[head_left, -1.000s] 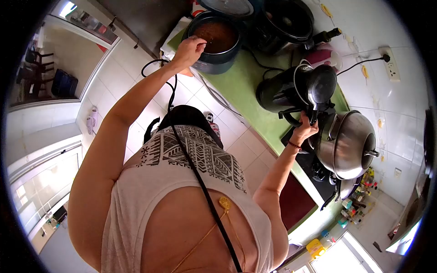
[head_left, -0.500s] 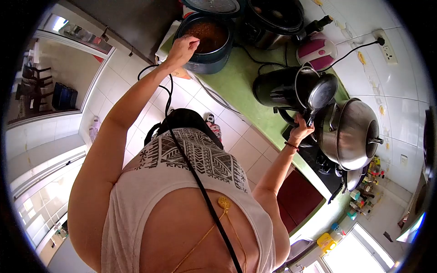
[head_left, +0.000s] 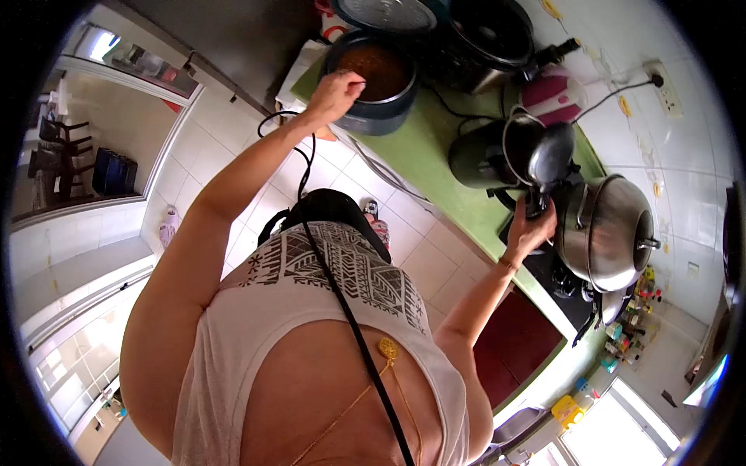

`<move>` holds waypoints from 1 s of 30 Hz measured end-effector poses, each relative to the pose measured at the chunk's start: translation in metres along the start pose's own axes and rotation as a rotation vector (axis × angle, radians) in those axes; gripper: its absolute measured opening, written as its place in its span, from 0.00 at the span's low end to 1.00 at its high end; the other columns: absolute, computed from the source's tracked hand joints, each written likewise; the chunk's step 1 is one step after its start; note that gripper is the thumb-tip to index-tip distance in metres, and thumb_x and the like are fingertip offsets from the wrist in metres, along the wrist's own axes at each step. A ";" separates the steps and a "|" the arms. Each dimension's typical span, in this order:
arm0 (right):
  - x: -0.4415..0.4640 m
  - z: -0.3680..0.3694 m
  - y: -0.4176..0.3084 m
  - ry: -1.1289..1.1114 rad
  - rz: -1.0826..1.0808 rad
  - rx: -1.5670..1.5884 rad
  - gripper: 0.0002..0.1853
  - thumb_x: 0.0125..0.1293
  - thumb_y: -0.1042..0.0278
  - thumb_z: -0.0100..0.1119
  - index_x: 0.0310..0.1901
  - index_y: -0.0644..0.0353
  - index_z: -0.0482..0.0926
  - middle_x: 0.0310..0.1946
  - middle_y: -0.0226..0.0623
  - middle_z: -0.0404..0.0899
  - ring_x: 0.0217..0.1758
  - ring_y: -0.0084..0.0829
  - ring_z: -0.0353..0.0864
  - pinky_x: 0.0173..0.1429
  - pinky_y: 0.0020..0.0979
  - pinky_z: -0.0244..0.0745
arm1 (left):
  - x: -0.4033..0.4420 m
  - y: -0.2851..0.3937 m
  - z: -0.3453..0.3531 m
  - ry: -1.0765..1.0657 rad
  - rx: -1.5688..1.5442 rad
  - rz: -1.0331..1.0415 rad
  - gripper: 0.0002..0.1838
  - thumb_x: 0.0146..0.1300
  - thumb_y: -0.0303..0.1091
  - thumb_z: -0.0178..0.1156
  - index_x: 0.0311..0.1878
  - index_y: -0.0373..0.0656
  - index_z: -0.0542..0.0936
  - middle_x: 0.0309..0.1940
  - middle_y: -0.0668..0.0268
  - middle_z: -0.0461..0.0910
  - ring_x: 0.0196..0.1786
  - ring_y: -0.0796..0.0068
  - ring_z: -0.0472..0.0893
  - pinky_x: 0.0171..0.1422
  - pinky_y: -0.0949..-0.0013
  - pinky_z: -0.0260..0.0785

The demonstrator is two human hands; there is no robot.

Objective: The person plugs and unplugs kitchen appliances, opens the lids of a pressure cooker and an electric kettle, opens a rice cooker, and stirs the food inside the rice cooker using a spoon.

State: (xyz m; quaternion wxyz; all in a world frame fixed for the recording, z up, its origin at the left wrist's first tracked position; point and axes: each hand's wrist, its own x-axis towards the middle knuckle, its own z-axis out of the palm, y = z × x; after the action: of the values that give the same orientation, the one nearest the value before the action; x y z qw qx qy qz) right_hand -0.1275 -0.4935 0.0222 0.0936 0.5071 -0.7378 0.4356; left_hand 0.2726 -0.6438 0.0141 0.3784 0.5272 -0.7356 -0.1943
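Observation:
My left hand is closed in a pinch at the near rim of a dark round cooker pot; what its fingers hold is too small to make out. Reddish-brown food fills the pot, and its lid stands open behind. My right hand is wrapped round the handle of a dark kettle, which lies tilted on its side in view, its round lid swung open towards the steel pot.
Behind the kettle are a black cooker, a pink and white appliance and a bottle. A domed steel pot sits on the stove. A black cable hangs before my chest.
The view has shifted slightly. My left hand stays at the pot's rim, and my right hand keeps its hold on the kettle handle.

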 end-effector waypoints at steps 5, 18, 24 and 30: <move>-0.043 0.013 -0.122 0.029 0.070 0.359 0.07 0.54 0.77 0.54 0.36 0.66 0.75 0.33 0.35 0.73 0.33 0.23 0.72 0.35 0.23 0.69 | 0.005 0.005 0.013 -0.019 -0.046 0.026 0.05 0.52 0.29 0.59 0.32 0.39 0.75 0.26 0.60 0.77 0.26 0.72 0.77 0.29 0.72 0.68; 0.000 0.188 -0.179 -0.699 -0.200 0.397 0.08 0.52 0.67 0.58 0.31 0.64 0.77 0.19 0.40 0.77 0.21 0.30 0.77 0.26 0.27 0.71 | 0.004 0.022 0.000 -0.184 -0.218 -0.059 0.11 0.51 0.32 0.56 0.36 0.36 0.72 0.31 0.53 0.77 0.34 0.58 0.78 0.36 0.63 0.69; 0.047 0.162 -0.155 -0.689 -0.083 0.428 0.09 0.57 0.71 0.52 0.35 0.68 0.75 0.20 0.37 0.77 0.20 0.22 0.76 0.24 0.22 0.71 | -0.012 -0.039 0.032 -0.410 0.036 -0.290 0.29 0.44 0.39 0.61 0.45 0.26 0.65 0.48 0.42 0.63 0.52 0.46 0.65 0.53 0.60 0.63; 0.064 0.150 -0.175 -0.589 -0.407 0.152 0.08 0.56 0.74 0.51 0.36 0.68 0.75 0.21 0.42 0.77 0.22 0.31 0.78 0.28 0.29 0.72 | -0.016 -0.057 0.099 -0.408 -0.025 -0.446 0.39 0.49 0.39 0.56 0.51 0.15 0.50 0.45 0.39 0.65 0.52 0.47 0.66 0.54 0.61 0.64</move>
State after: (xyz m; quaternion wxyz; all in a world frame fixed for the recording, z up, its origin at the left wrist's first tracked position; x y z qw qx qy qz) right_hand 0.0330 -0.6657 0.0647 -0.0759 0.7527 -0.5826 0.2969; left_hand 0.2354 -0.6614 -0.0942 0.1773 0.6211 -0.6601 -0.3835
